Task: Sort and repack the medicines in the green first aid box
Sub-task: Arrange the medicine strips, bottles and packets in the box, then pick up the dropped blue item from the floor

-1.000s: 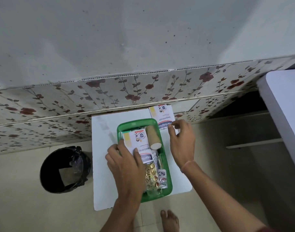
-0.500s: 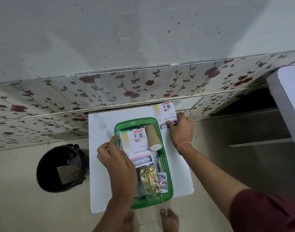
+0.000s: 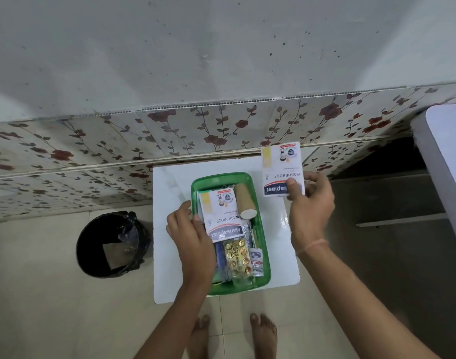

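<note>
The green first aid box (image 3: 263, 255) sits on a small white table (image 3: 170, 255). Inside lie a white Hansaplast plaster packet (image 3: 223, 216), a brown bandage roll (image 3: 244, 205), a gold blister strip (image 3: 237, 257) and small sachets (image 3: 257, 261). My left hand (image 3: 193, 239) rests on the box's left side, its fingers touching the left edge of the packet inside. Another white Hansaplast packet (image 3: 281, 167) is lifted off the table to the right of the box, pinched at its near end by my right hand (image 3: 309, 208).
A black waste bin (image 3: 113, 246) stands on the tiled floor left of the table. A floral-patterned wall panel (image 3: 221, 130) runs right behind the table. A white surface edge (image 3: 446, 156) juts in at the right. My bare feet (image 3: 263, 335) are below the table's near edge.
My right hand has picked the second Hansaplast packet up from the table's far right corner and raised it. My left hand has shifted slightly along the box's left side.
</note>
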